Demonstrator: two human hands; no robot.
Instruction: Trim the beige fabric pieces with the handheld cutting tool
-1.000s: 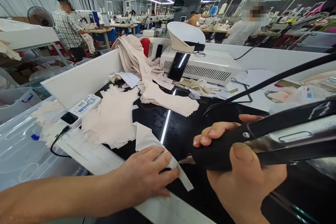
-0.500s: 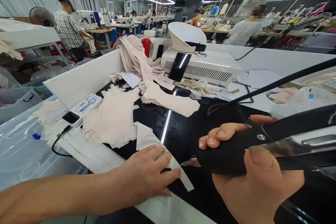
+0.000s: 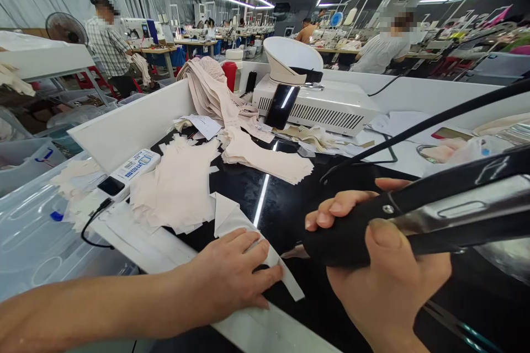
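Observation:
My left hand lies palm down with fingers spread, pressing a folded pale cloth piece against the glossy black work surface. The cloth's narrow end sticks out past my fingers. My right hand is wrapped around a black hand tool with a metal lever along its body, my thumb on the lever. The tool's pointed metal tip is beside the edge of the cloth. Whether it touches, I cannot tell. To the left sits a stack of cream cloth pieces.
Farther back lie another stack of cloth pieces, a phone leaning on a white vented box, and a white power bank at the left. A black cable crosses the right side. Co-workers are beyond the partition.
My right hand and the hand tool have shifted left, bringing the tip slightly closer to the cloth. My left hand stays in place on the cloth.

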